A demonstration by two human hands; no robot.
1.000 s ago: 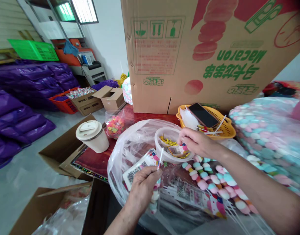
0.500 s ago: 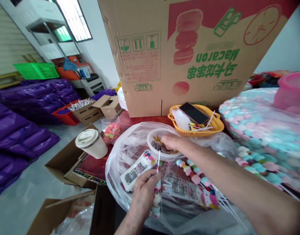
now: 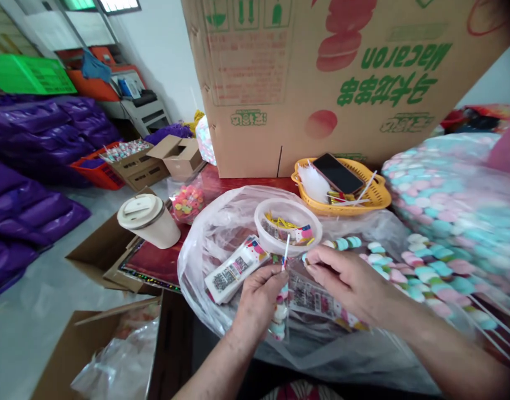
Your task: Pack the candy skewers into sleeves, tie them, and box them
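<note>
The left hand (image 3: 259, 297) pinches a bagged candy stick (image 3: 281, 303) upright in its grip, just above the clear bag. The right hand (image 3: 349, 280), fingers pressed together, nips a small tie beside the stick's tip. Behind sit a plastic bowl (image 3: 288, 214), a yellow basket (image 3: 378, 194) and a cardboard box (image 3: 280, 83).

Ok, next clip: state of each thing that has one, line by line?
left hand: closed on bagged candy stick, upright
right hand: fingers pinched beside the stick top
paper cup: lidded, upright
plastic bowl: open, holds yellow ties
phone: screen dark, in yellow basket
small carton: flaps open
</note>
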